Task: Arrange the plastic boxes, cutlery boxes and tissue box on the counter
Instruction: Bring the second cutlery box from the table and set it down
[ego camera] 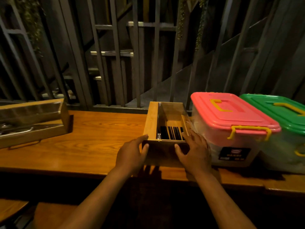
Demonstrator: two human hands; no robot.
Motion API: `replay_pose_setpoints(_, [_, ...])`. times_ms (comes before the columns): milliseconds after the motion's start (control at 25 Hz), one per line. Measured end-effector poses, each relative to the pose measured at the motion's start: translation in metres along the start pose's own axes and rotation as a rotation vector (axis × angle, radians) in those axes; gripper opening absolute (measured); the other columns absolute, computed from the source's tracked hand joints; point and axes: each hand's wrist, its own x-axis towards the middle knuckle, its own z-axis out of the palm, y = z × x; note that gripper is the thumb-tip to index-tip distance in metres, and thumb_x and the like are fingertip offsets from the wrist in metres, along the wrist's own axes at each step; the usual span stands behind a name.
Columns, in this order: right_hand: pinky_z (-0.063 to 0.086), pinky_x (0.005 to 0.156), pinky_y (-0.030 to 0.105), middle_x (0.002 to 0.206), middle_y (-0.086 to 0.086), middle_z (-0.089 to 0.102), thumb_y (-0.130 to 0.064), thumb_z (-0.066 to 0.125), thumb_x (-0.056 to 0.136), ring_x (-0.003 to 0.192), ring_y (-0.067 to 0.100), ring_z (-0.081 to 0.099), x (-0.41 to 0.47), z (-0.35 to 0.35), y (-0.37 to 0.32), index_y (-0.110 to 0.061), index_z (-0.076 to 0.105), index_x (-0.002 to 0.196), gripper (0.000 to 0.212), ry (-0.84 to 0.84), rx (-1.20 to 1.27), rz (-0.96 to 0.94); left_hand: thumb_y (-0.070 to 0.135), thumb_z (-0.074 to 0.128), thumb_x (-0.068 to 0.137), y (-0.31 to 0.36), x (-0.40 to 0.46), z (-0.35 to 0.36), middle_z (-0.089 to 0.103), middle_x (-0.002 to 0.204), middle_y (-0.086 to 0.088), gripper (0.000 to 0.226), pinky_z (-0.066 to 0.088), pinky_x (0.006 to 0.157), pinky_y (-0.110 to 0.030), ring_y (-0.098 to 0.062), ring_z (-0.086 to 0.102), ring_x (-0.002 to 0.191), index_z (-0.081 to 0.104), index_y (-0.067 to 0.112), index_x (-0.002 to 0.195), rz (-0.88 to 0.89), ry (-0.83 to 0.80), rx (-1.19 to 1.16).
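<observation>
L hand (132, 154) grips wooden cutlery box (151, 121) at its 7 o'clock corner; R hand (194, 149) rests flat, fingers straight, at 5 o'clock. Pink-lid plastic box (231, 113) just beside, 3 o'clock.

Grey metal bars (156, 66); stairs (127, 53) behind; hanging vines (31, 22).

Amber wood, bright plastic lids
The counter (99, 129) is amber wood with dark grain. The cutlery box (151, 119) is pale wood, its cutlery (171, 133) black. A pink lid (231, 117) and a green lid (279, 116) both carry yellow handles (219, 105); below the pink one is a black label (234, 153). Bars (115, 47) behind are grey.
</observation>
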Motion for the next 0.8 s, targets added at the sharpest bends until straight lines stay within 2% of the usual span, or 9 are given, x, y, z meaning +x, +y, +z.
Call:
replay_pose_setpoints(80, [0.031, 0.112, 0.054, 0.147, 0.001, 0.047, -0.048, 0.059, 0.085, 0.139, 0.025, 0.035, -0.011, 0.005, -0.042, -0.031, 0.056, 0.13, 0.048, 0.053, -0.014, -0.067, 0.041, 0.056, 0.092, -0.024, -0.018, -0.033, 0.07, 0.116, 0.005, 0.034, 0.049, 0.077, -0.029, -0.016, 0.066, 0.096, 0.062, 0.033, 0.124, 0.075, 0.062, 0.139])
replay_pose_setpoints(200, [0.027, 0.113, 0.053, 0.139, 0.001, 0.054, -0.042, 0.064, 0.084, 0.135, 0.026, 0.041, -0.027, 0.023, -0.117, -0.028, 0.061, 0.124, 0.043, 0.065, 0.058, -0.169, 0.037, 0.059, 0.09, -0.07, -0.043, -0.09, 0.07, 0.117, 0.0, 0.032, 0.05, 0.09, -0.039, -0.021, 0.062, 0.109, 0.067, 0.027, 0.12, 0.123, 0.137, 0.291])
replay_pose_setpoints(320, [0.03, 0.11, 0.047, 0.131, -0.002, 0.06, -0.046, 0.057, 0.084, 0.126, 0.02, 0.049, -0.049, 0.055, -0.204, -0.028, 0.062, 0.121, 0.042, 0.048, 0.131, -0.224, 0.039, 0.055, 0.093, -0.139, -0.076, -0.16, 0.063, 0.127, 0.0, 0.038, 0.042, 0.102, -0.044, -0.023, 0.053, 0.122, 0.059, 0.028, 0.129, 0.025, 0.162, 0.358])
replay_pose_setpoints(400, [0.037, 0.106, 0.046, 0.128, -0.003, 0.062, -0.047, 0.054, 0.082, 0.122, 0.019, 0.052, -0.07, 0.081, -0.265, -0.029, 0.064, 0.12, 0.043, 0.02, 0.181, -0.268, 0.041, 0.054, 0.092, -0.189, -0.1, -0.208, 0.06, 0.13, 0.0, 0.041, 0.041, 0.104, -0.044, -0.024, 0.05, 0.125, 0.055, 0.03, 0.132, -0.036, 0.211, 0.41])
replay_pose_setpoints(640, [0.043, 0.1, 0.049, 0.126, 0.0, 0.064, -0.038, 0.065, 0.082, 0.118, 0.022, 0.054, -0.117, 0.15, -0.42, -0.027, 0.066, 0.118, 0.038, -0.066, 0.304, -0.296, 0.045, 0.045, 0.09, -0.301, -0.145, -0.332, 0.057, 0.131, -0.002, 0.048, 0.034, 0.108, -0.048, -0.026, 0.044, 0.127, 0.05, 0.029, 0.135, -0.222, 0.275, 0.605])
replay_pose_setpoints(800, [0.043, 0.102, 0.05, 0.129, -0.002, 0.062, -0.037, 0.067, 0.082, 0.122, 0.021, 0.052, -0.125, 0.182, -0.5, -0.029, 0.065, 0.119, 0.038, -0.132, 0.365, -0.288, 0.045, 0.045, 0.093, -0.342, -0.148, -0.387, 0.049, 0.14, 0.0, 0.05, 0.025, 0.114, -0.046, -0.024, 0.035, 0.136, 0.043, 0.03, 0.14, -0.269, 0.276, 0.572])
